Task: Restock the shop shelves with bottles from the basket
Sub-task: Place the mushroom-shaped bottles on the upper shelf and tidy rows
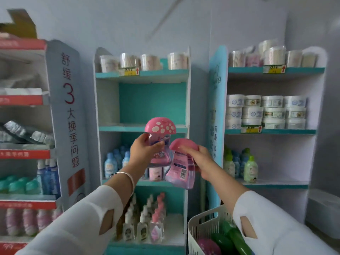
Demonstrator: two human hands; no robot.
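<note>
White slatted basket (202,220), lower right: holds green bottles (237,238) and one pink cap (208,246). Left hand (145,151) grips the upright spotted-cap bottle (160,128), clear-bodied, mushroom-topped. Right hand (200,159) grips the tilted pink bottle (181,172), barcode outward, both before the teal shelf unit (128,128).

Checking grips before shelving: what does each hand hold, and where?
Left hand grips the upright mushroom-cap bottle below its cap; right hand grips the tilted pink bottle at its cap end.

An upright pink bottle (159,130) is gripped in the left hand (145,153) and a tilted pink bottle (181,172) in the right hand (201,160), before teal shelves (119,128).
</note>
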